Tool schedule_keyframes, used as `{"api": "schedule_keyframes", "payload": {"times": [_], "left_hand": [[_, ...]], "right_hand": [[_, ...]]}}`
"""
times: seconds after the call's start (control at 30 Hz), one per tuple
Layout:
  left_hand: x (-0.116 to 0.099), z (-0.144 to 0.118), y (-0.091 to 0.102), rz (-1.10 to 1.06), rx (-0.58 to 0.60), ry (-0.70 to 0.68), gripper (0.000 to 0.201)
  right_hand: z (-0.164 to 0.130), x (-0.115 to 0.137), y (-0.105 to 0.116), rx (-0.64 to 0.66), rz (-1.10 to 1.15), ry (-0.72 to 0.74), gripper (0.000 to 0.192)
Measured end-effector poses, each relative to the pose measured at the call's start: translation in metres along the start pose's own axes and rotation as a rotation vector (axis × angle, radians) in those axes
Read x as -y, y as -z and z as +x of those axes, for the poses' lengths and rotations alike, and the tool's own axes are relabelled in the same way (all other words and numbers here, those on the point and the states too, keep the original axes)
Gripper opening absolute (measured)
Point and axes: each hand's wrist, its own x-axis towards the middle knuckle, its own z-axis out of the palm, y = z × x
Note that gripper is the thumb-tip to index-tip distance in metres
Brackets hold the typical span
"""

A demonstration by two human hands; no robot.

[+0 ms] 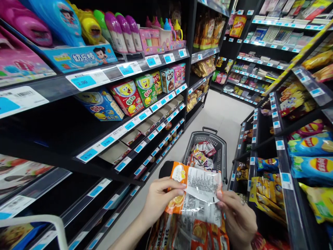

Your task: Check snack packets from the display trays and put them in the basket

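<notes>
Holds an orange-and-silver snack bag (182,205) at five o'clock, with its printed label (203,182) toward the camera, in a shop aisle (220,111). Pinches the bag's ten o'clock edge with the left hand (158,196) and its two o'clock edge with the right hand (238,215), apparently in a similar hold, though with fingertips partly hidden. Beyond, at four o'clock, a dark grey basket (222,151) with small packets (201,154) inside. On shelves, cartoon boxes (127,97) toward eleven o'clock, blue chip bags (312,168) toward three.
</notes>
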Motion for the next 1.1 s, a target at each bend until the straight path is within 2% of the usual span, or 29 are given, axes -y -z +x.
{"api": "schedule_keyframes", "payload": {"times": [0.13,0.23,0.33,0.43,0.53,0.6,0.7,0.83,0.9,0.97,1.03,1.1], "left_hand": [[-0.009,-0.001,-0.002,0.083,-0.012,-0.042,0.012],[-0.014,-0.003,-0.003,0.125,0.009,-0.016,0.011],[-0.016,-0.007,-0.003,0.142,-0.001,0.037,0.013],[-0.014,-0.011,-0.002,0.110,0.001,0.151,0.015],[-0.012,-0.011,-0.002,-0.029,0.029,0.288,0.016],[-0.012,-0.011,-0.002,-0.213,0.053,0.364,0.016],[-0.016,-0.010,-0.001,-0.488,0.095,0.454,0.020],[-0.026,-0.008,0.008,-0.596,0.188,0.493,0.017],[-0.030,-0.006,0.014,-0.635,0.257,0.496,0.032],[-0.031,-0.005,0.017,-0.586,0.286,0.495,0.040],[-0.031,-0.003,0.016,-0.430,0.249,0.497,0.031],[-0.032,-0.002,0.012,-0.236,0.184,0.483,0.023]], "right_hand": [[0.003,0.005,0.006,0.120,-0.101,-0.099,0.010],[0.000,0.010,0.007,0.157,-0.127,-0.159,0.013],[-0.003,0.016,0.003,0.114,-0.148,-0.252,0.015],[-0.003,0.020,0.000,0.054,-0.108,-0.367,0.018],[0.001,0.020,0.000,0.095,0.055,-0.458,0.018],[0.002,0.018,0.000,0.035,0.196,-0.579,0.012],[0.002,0.012,0.001,-0.091,0.443,-0.783,0.018],[-0.002,0.008,0.006,-0.050,0.676,-0.875,0.027],[-0.003,0.011,0.008,-0.070,0.669,-0.901,0.036],[-0.003,0.016,0.007,-0.106,0.603,-0.924,0.040],[-0.003,0.020,0.005,-0.157,0.449,-0.905,0.032],[-0.002,0.022,0.002,-0.178,0.242,-0.821,0.028]]}}
